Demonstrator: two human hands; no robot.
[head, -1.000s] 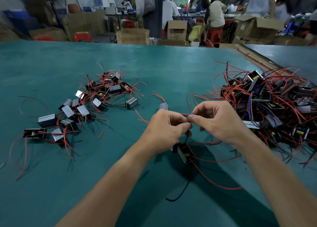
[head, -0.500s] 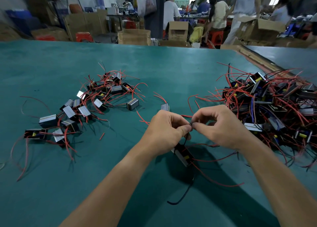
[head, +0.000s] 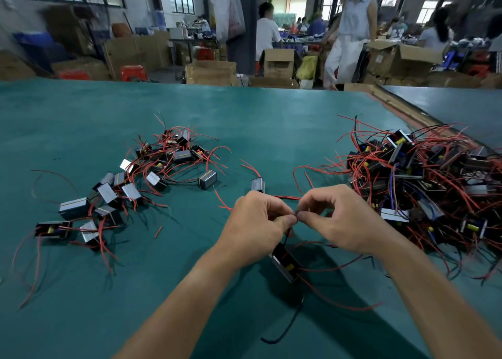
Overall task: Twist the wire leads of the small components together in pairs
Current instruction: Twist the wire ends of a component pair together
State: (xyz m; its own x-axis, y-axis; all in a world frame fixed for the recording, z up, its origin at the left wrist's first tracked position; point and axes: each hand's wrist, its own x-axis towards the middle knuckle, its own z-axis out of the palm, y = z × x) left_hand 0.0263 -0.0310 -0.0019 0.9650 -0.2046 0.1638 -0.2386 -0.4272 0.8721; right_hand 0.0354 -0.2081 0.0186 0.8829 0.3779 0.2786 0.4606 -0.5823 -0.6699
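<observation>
Over the table (head: 244,119), left hand (head: 254,224), right hand (head: 342,223), fingers (head: 312,209) seemingly on wire leads (head: 284,196)

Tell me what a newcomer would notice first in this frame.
The two hands meet at center: the left hand and right hand both pinch thin wire leads, with a small black component just below them. At right a big tangled pile of components with red wires lies on the green table. A smaller, looser group is spread at left.
</observation>
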